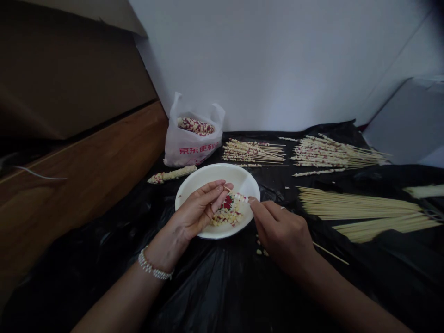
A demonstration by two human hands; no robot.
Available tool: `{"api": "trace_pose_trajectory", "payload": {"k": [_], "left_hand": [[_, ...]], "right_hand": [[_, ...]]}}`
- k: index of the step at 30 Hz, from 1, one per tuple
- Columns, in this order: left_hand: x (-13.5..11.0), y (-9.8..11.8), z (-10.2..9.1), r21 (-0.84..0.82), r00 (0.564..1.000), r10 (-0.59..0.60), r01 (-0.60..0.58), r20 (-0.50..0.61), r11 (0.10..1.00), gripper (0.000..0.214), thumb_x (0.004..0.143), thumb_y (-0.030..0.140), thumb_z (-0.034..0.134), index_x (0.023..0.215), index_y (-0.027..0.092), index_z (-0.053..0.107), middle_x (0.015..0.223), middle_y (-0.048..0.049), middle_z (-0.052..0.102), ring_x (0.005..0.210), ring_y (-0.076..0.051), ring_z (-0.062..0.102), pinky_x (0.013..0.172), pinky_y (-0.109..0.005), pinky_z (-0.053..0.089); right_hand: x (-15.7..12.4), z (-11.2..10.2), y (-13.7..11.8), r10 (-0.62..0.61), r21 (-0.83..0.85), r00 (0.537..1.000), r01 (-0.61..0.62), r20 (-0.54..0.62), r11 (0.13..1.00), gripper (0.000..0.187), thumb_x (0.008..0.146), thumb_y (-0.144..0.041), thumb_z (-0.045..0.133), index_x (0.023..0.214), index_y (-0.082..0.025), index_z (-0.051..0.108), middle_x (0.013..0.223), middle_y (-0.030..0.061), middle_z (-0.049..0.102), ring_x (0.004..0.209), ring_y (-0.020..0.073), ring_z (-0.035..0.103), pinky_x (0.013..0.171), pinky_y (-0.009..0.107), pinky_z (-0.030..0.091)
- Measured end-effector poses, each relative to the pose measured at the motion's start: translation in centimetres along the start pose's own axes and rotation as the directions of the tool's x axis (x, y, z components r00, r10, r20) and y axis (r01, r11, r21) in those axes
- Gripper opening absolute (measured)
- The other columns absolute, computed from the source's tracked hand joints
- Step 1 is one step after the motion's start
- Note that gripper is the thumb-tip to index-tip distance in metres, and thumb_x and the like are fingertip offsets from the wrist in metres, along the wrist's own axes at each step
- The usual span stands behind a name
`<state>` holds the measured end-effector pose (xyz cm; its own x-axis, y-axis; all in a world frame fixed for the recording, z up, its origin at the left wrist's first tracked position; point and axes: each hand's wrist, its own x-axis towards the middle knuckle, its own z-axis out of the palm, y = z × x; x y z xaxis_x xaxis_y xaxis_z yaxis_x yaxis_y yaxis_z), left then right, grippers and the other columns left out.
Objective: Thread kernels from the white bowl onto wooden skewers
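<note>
While both grips pinch one skewer [331, 253] – left hand [197, 210], right hand [280, 231] – one plate [197, 182] holds kernels [225, 216] (one heap).

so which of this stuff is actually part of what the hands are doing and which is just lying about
In use: skewer, held by right hand, left hand pinching at its tip; loose kernels on white plate; bare skewers; loaded skewers; part-stripped cob.
Lying about: plastic bag with another cob inside; cardboard box; grey box.
</note>
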<state>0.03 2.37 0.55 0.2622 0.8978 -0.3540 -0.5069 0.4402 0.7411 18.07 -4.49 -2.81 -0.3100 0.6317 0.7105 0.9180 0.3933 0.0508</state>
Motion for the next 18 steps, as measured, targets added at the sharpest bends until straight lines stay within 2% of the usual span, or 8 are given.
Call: {"api": "trace_pose_trajectory", "payload": {"k": [3, 5, 9, 12, 15, 18], "left_hand": [[0.34, -0.03, -0.35, 0.004, 1.0, 0.016, -0.016, 0.004, 1.0, 0.016, 0.082, -0.002, 0.057, 0.086, 0.007, 0.069, 0.087, -0.0087, 0.072, 0.069, -0.009, 0.069, 0.061, -0.01, 0.056], [0.43, -0.07, -0.44, 0.0, 1.0, 0.025, -0.025, 0.005, 1.0, 0.016, 0.082, -0.001, 0.056, 0.087, 0.007, 0.07, 0.086, -0.008, 0.072, 0.067, -0.008, 0.068, 0.059, -0.01, 0.055], [0.23, -0.12, -0.14, -0.032, 1.0, 0.028, -0.028, 0.001, 0.999, 0.019, 0.084, 0.001, 0.055, 0.093, 0.006, 0.071, 0.096, -0.0106, 0.073, 0.084, -0.012, 0.07, 0.079, -0.016, 0.056], [-0.1, -0.1, 0.24, -0.021, 1.0, 0.002, -0.002, 0.005, 1.0, 0.024, 0.081, -0.003, 0.055, 0.097, 0.005, 0.07, 0.106, -0.0134, 0.071, 0.101, -0.018, 0.067, 0.094, -0.023, 0.051], [-0.32, -0.09, 0.33, 0.01, 1.0, -0.007, 0.008, -0.01, 1.0, 0.033, 0.077, -0.008, 0.055, 0.101, 0.008, 0.07, 0.11, -0.0122, 0.07, 0.104, -0.017, 0.065, 0.096, -0.021, 0.049], [-0.26, -0.14, 0.03, 0.027, 1.0, 0.012, -0.012, -0.017, 1.0, 0.034, 0.077, -0.008, 0.057, 0.101, 0.011, 0.07, 0.106, -0.0091, 0.072, 0.097, -0.013, 0.068, 0.091, -0.018, 0.051]], "right_hand": [[0.02, -0.03, -0.03, -0.007, 0.013, 1.0, 0.007, -0.014, 1.0, 0.026, 0.089, -0.011, 0.05, 0.11, -0.01, 0.066, 0.074, 0.0031, 0.065, 0.06, 0.0123, 0.058, 0.052, 0.027, 0.035], [-0.01, -0.02, -0.03, -0.007, 0.011, 1.0, 0.008, -0.016, 1.0, 0.026, 0.088, -0.011, 0.05, 0.11, -0.011, 0.066, 0.074, 0.003, 0.065, 0.06, 0.0125, 0.058, 0.052, 0.027, 0.035], [-0.08, 0.01, 0.03, 0.003, -0.011, 1.0, -0.002, 0.017, 1.0, 0.026, 0.089, -0.013, 0.05, 0.11, -0.012, 0.066, 0.074, 0.0024, 0.065, 0.06, 0.0124, 0.058, 0.052, 0.027, 0.035], [-0.08, 0.0, 0.08, 0.005, -0.02, 0.999, -0.004, 0.036, 1.0, 0.027, 0.089, -0.012, 0.05, 0.111, -0.012, 0.065, 0.075, 0.0029, 0.065, 0.061, 0.0122, 0.058, 0.052, 0.026, 0.035], [-0.08, 0.02, 0.1, 0.004, -0.034, 0.999, -0.003, 0.043, 0.999, 0.027, 0.088, -0.012, 0.051, 0.111, -0.013, 0.065, 0.075, 0.0025, 0.065, 0.06, 0.0115, 0.057, 0.052, 0.026, 0.035], [-0.08, 0.09, 0.13, 0.005, -0.038, 0.999, -0.003, 0.039, 0.999, 0.027, 0.088, -0.012, 0.051, 0.111, -0.013, 0.065, 0.075, 0.0021, 0.065, 0.059, 0.0115, 0.057, 0.052, 0.026, 0.035]]}}
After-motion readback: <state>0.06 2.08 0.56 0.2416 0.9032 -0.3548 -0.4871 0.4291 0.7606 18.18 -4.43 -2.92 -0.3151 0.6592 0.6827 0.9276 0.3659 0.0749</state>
